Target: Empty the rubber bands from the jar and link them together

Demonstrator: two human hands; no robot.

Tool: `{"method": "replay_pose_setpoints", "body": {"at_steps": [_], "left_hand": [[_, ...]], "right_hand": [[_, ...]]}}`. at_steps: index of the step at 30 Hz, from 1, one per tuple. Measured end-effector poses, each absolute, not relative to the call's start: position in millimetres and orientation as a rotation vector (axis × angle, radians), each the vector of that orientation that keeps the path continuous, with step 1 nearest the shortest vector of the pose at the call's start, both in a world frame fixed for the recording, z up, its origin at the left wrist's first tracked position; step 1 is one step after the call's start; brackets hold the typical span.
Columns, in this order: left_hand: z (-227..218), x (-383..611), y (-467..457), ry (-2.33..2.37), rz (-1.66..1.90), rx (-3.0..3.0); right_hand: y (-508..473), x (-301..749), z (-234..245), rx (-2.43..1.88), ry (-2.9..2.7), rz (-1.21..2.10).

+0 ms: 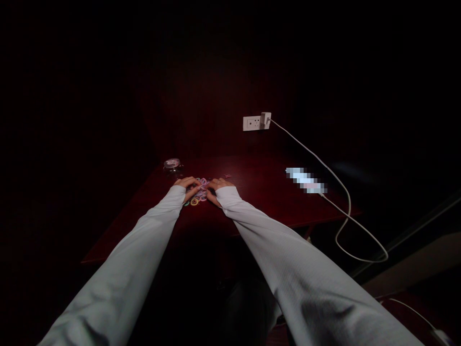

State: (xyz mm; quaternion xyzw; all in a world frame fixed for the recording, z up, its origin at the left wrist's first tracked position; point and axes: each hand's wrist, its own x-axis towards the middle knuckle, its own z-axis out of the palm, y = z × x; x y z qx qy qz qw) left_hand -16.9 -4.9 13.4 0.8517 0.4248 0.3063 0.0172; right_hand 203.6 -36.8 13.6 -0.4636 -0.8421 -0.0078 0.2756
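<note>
A pile of small coloured rings that look like hair ties (195, 202) lies on the dark red table (252, 206), in pink, purple, yellow and green. My left hand (187, 184) curves around the pile's left side, thumb and fingers apart. On the opposite side my right hand (218, 184) is cupped the same way, its fingertips at the rings. Both hands look open, and I make out no single ring gripped in either. Parts of the pile are hidden by the fingers.
A clear round jar (172, 166) with pinkish contents stands at the back left. Small reddish bits (227, 176) lie behind my right hand. A lit, blurred-out phone (306, 180) sits at the right, its white cable (348, 202) looping past the table edge to a wall socket (251, 123).
</note>
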Motion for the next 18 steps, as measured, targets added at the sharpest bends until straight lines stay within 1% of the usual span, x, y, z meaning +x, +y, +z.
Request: {"method": "replay_pose_setpoints", "body": {"at_steps": [18], "left_hand": [[11.2,-17.0,-3.8,1.323,0.973,2.626]], "right_hand": [[-36.3,202.4,15.0,-1.240,-2.272,-0.004]]}}
